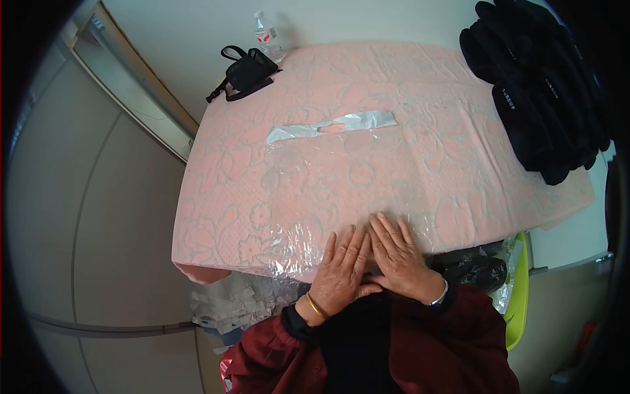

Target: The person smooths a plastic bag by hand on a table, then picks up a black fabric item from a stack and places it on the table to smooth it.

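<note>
A clear plastic bag (341,177) lies flat on the pink patterned tablecloth, its white top strip (367,121) with a cut-out handle at the far end. My left hand (340,268), a gold bangle at its wrist, rests palm down at the bag's near edge, fingers stretched forward. Close beside it, my right hand (397,257) lies flat near the bag's lower right, a watch (440,297) on the wrist. The two hands nearly touch at the fingers. Neither one grips anything that I can see; what lies under the palms is hidden.
A pile of black cloth items with small white lettering (538,92) sits at the table's right. At the back left are a black pouch with a strap (251,71) and a water bottle (268,38). Below the front edge are crumpled plastic (246,299) and a green bin (520,295).
</note>
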`<action>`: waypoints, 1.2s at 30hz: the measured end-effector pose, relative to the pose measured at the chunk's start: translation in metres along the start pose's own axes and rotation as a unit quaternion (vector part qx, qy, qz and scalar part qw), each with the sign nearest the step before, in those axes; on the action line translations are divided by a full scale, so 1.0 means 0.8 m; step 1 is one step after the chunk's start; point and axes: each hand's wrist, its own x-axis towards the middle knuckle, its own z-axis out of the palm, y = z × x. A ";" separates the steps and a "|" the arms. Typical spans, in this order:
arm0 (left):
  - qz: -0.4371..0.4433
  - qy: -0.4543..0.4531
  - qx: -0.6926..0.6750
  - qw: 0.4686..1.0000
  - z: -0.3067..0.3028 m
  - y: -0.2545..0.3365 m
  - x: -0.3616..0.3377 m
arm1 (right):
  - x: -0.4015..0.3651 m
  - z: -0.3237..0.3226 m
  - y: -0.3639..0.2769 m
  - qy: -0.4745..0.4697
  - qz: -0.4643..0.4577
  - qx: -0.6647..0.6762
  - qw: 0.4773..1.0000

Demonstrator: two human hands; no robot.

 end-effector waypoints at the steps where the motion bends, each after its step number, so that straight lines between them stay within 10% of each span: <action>1: 0.012 -0.007 0.009 1.000 0.006 -0.005 0.002 | 0.001 -0.002 0.004 0.000 -0.002 0.001 1.000; 24: -0.123 0.003 0.057 0.991 -0.037 -0.056 -0.132 | -0.084 -0.072 0.022 -0.041 0.108 0.037 0.993; 36: -0.029 -0.005 -0.028 0.999 -0.021 0.003 0.007 | 0.001 -0.015 0.010 -0.040 0.009 0.022 0.999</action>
